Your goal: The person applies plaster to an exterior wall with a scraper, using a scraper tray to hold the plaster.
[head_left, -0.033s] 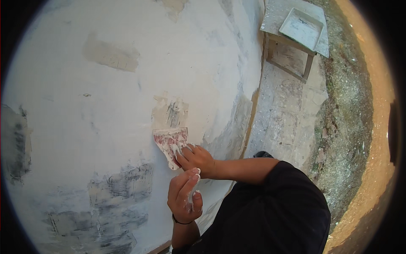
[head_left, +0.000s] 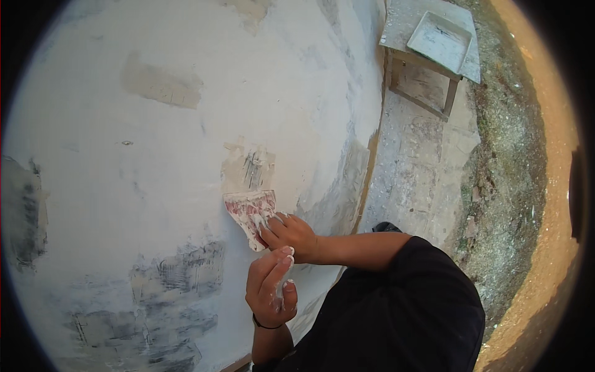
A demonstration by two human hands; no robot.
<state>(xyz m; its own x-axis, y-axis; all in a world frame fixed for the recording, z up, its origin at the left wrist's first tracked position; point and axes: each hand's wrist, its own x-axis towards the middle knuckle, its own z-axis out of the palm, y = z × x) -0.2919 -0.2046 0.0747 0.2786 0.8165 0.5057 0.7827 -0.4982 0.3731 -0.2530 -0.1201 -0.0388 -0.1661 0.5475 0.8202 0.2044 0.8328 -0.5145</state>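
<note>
A wide putty knife (head_left: 249,209), reddish under smears of white filler, lies against the pale wall (head_left: 167,204). My right hand (head_left: 291,237) is closed round its lower part, fingers pressed on the tool. Its broad edge sits just below a rough beige patch (head_left: 248,166) with dark streaks. Below and slightly left, my left hand (head_left: 271,290) is raised with curved fingers and the thumb apart from them. White filler coats its fingertips; I see nothing held in it, though the palm is partly hidden. A dark band circles the left wrist.
Top right, a small wooden table (head_left: 396,43) carries a white, filler-stained tray (head_left: 440,40). A spattered paved strip (head_left: 415,167) runs along the wall's foot, with rough ground (head_left: 496,186) beyond it. Grey unfinished patches (head_left: 180,270) mark the wall at lower left.
The putty knife and my right hand sit very slightly lower in the picture. The whole view has shifted a little; my left hand stays almost the same.
</note>
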